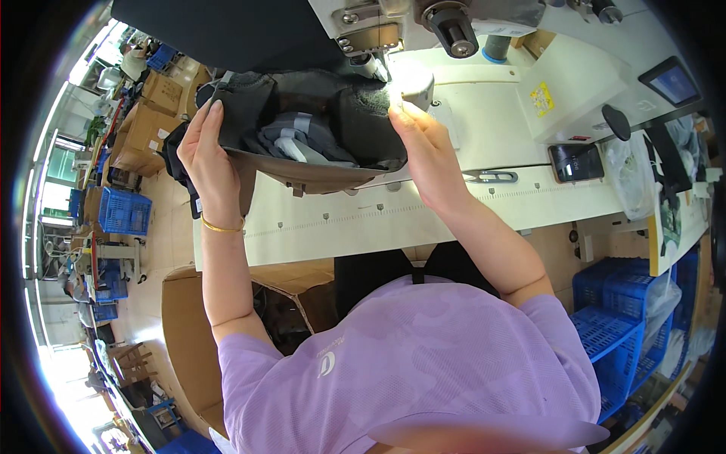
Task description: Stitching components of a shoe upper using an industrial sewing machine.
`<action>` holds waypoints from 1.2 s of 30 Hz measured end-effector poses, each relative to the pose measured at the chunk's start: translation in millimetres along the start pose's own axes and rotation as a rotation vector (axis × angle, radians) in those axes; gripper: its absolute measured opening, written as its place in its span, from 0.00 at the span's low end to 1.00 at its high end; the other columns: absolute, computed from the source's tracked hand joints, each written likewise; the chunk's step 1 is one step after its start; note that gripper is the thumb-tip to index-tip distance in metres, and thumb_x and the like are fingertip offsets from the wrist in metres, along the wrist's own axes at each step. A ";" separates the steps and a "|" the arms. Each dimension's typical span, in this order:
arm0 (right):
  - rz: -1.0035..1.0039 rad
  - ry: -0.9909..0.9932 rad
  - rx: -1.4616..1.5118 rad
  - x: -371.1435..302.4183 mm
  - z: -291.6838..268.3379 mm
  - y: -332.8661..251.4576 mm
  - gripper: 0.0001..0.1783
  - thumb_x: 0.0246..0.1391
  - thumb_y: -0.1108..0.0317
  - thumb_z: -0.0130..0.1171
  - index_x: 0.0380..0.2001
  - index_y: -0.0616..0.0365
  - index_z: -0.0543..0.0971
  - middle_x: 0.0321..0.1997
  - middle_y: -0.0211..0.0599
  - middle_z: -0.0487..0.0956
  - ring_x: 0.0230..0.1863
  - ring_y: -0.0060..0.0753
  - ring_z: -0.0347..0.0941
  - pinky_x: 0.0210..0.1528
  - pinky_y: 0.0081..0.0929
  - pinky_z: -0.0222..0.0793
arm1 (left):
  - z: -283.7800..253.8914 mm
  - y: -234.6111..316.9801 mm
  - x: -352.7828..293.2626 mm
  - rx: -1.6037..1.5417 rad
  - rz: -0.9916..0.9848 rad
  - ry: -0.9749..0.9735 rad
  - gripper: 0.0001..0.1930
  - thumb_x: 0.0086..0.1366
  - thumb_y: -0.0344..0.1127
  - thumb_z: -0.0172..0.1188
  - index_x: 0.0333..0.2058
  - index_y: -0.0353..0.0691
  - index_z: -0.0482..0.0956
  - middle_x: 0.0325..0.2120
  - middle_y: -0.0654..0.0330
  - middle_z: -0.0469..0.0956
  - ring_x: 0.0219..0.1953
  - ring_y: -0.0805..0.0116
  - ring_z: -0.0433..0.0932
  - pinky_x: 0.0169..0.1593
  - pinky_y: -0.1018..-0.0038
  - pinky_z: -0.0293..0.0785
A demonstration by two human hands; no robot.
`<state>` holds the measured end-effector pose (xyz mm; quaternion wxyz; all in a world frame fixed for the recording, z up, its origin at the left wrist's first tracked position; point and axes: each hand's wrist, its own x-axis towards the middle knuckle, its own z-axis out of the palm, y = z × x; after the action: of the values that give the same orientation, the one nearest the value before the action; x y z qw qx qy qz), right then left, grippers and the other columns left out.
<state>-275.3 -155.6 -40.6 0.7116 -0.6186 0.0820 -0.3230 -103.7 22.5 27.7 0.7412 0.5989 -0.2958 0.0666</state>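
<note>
A dark fabric bag [261, 163] with a brownish outer side is held open between my hands at the sewing machine [446, 34]. Grey and pale folded material [299, 140] shows inside it. My left hand [208, 159] pinches the bag's left edge, thumb inward. At the right edge my right hand [431, 155] grips the rim, thumb and fingers close to the lit needle area. The presser foot [370, 66] stands at the bag's far right side; whether it touches the fabric I cannot tell. Most fingers beneath the bag are hidden.
Thread snips [491, 176] and a phone [576, 163] lie on the white table [340, 219], right of my hand. A clear plastic bag [629, 178] is farther right. Blue crates [620, 318] stand low at right, and an open cardboard box [181, 333] sits below left.
</note>
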 end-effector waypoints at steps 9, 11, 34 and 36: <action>-0.036 0.006 -0.120 -10.5 0.7 -4.1 0.14 0.62 0.64 0.46 0.25 0.61 0.66 0.18 0.21 0.58 0.23 0.12 0.51 0.23 0.21 0.49 | 3.1 0.7 -1.8 0.020 -0.075 0.052 0.14 0.62 0.26 0.53 0.44 0.22 0.76 0.43 0.51 0.78 0.46 0.68 0.76 0.54 0.78 0.67; 0.005 0.020 -0.083 -12.7 1.7 -4.8 0.14 0.62 0.64 0.46 0.26 0.61 0.67 0.18 0.21 0.59 0.24 0.12 0.52 0.24 0.21 0.50 | 5.9 1.8 -4.2 0.029 -0.077 0.041 0.13 0.62 0.28 0.56 0.44 0.25 0.77 0.38 0.57 0.79 0.40 0.74 0.76 0.47 0.81 0.69; 0.151 -0.308 -0.106 -40.8 23.0 1.8 0.14 0.62 0.70 0.44 0.45 0.65 0.75 0.45 0.41 0.79 0.42 0.29 0.75 0.41 0.24 0.72 | -45.2 -37.7 283.7 0.709 0.335 0.339 0.27 0.59 0.51 0.53 0.46 0.31 0.70 0.45 0.40 0.72 0.51 0.48 0.70 0.52 0.63 0.66; 0.190 -0.362 -0.117 -44.1 24.4 6.7 0.12 0.62 0.70 0.46 0.44 0.64 0.75 0.44 0.36 0.79 0.42 0.25 0.74 0.42 0.22 0.70 | -56.8 -19.8 279.2 0.716 0.439 0.350 0.37 0.59 0.55 0.55 0.55 0.26 0.63 0.52 0.38 0.68 0.58 0.46 0.65 0.61 0.63 0.60</action>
<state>-294.6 -110.5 -53.9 0.7046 -0.6964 0.0293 -0.1328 153.5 -1.6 149.5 0.4946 0.7202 -0.2445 0.4206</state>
